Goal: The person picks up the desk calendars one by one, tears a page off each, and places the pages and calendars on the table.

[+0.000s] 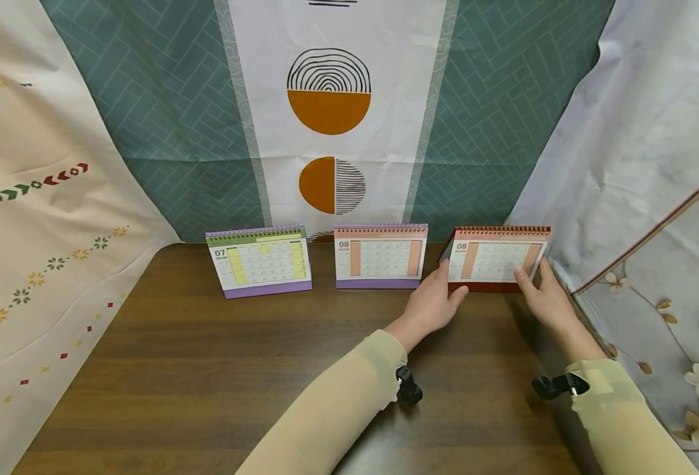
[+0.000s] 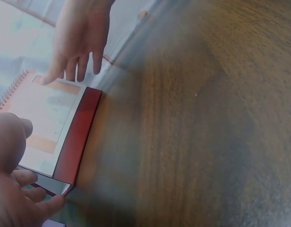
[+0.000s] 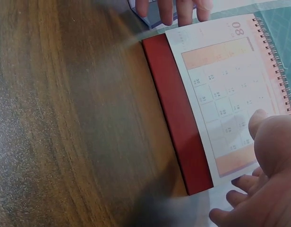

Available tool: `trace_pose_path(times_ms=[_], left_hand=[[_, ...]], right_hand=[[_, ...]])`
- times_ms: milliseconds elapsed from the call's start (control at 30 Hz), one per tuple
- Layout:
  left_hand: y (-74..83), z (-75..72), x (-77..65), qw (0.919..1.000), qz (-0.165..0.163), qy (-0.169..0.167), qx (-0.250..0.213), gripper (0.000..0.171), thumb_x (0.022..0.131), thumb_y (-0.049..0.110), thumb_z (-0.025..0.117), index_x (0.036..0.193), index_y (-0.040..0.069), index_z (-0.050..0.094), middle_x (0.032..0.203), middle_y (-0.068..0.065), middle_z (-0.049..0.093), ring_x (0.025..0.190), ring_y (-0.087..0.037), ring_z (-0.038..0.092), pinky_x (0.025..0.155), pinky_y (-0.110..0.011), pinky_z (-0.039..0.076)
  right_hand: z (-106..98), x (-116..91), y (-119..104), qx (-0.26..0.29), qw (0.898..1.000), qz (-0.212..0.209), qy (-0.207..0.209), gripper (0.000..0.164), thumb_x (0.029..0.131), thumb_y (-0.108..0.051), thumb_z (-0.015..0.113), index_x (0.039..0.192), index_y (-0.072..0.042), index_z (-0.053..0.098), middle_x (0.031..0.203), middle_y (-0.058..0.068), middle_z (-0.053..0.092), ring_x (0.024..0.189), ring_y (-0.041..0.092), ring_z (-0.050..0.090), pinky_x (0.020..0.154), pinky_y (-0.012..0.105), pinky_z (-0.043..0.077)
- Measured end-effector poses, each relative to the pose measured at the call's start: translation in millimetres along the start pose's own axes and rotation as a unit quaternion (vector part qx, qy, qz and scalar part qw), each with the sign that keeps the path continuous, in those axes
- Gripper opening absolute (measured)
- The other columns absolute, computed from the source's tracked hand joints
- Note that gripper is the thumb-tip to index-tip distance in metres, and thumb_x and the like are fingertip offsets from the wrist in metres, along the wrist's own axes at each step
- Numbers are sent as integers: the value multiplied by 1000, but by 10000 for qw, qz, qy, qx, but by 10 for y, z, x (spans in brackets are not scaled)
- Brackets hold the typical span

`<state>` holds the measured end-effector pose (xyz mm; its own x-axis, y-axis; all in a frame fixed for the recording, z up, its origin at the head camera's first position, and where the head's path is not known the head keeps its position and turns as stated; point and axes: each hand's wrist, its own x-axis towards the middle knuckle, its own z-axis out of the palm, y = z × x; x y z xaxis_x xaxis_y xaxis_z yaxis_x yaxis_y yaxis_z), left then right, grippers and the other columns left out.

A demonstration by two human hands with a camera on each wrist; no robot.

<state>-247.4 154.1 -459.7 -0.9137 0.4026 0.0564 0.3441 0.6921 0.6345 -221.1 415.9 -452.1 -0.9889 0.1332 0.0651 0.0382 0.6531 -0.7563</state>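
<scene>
A red-based desk calendar (image 1: pixel 498 257) showing 08 stands at the right of the table's back edge. My left hand (image 1: pixel 434 300) is at its left side, fingers by the side edge and the thumb held apart in front. On the other side is my right hand (image 1: pixel 548 297), its thumb over the front page and its fingers extended along the right edge. The left wrist view shows the calendar's red base (image 2: pixel 79 137) between both hands. In the right wrist view the page (image 3: pixel 221 94) faces up toward the camera, with the right thumb near its lower grid.
A purple-based calendar (image 1: pixel 380 257) showing 08 stands to the left. Farther left, another purple-based calendar (image 1: pixel 260 260) showing 07 is slightly angled. All stand on a brown wooden table (image 1: pixel 207 369). Patterned cloth (image 1: pixel 337 145) hangs behind, with more cloth at both sides.
</scene>
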Motion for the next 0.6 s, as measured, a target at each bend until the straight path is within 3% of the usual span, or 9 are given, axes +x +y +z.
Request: trace_pose_path(times_ms=[333,467,600], left_hand=[[2,-23,-13,9999,-57,-40,-113,79,115,49,57,175,9,26,173,-8,44,154,-19,48,121,-35,43],[-7,-36,-27,9999,-24,-22,-165,78,115,48,57,175,9,27,172,-8,45,153,-19,49,120,-36,43],[-20,-46,-46,9999,76,46,-134,74,115,46,58,174,10,30,170,-9,48,151,-20,51,119,-36,44]], right_hand=[[10,-44,-37,225,9996,-146,55,78,120,-39,44,175,1,5,173,41,12,159,63,11,123,77,14],[7,-94,-54,69,9997,-216,97,77,120,-38,43,173,6,7,170,45,16,157,64,15,123,76,16],[8,-157,-71,-196,9994,-241,165,75,120,-40,45,168,11,20,164,49,26,153,67,24,120,78,23]])
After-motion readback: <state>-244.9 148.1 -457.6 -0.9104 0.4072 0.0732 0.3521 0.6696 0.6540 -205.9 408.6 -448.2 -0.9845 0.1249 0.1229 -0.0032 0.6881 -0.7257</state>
